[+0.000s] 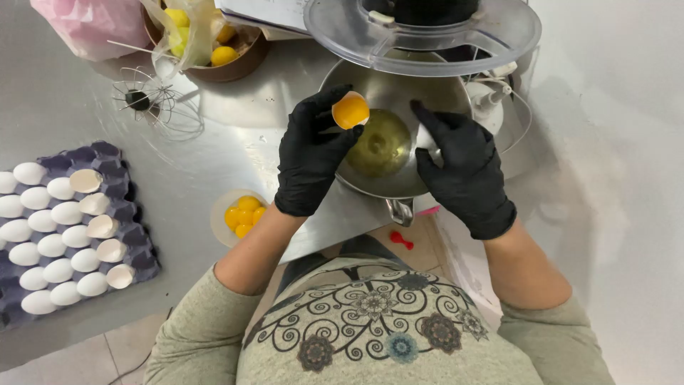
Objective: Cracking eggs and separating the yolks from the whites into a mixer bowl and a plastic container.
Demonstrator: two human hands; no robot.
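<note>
1. Egg yolk is sitting in a half shell, pinched by the left hand fingers, right above the steel mixing bowl; fingers are closing round the shell.
2. Right hand, black glove too, is curling its fingers round the other white half shell at the bowl's rim; most of that shell is hiding behind the glove.
3. Bowl is holding clear yellowish egg white directly under both hands; clear plastic mixer guard is hanging over the bowl's far side.
4. Small dish w/ yolks is sitting on the desk just left of the left forearm.
5. Purple egg tray is lying further left, w/ rows of whole white eggs & a column of empty shells on its right side.
6. Wire whisk attachment is lying at the desk's far side, nr a brown bowl w/ yellow fruit & a pink bag.
7. Small red object is lying below the desk edge; can't tell what it is.
</note>
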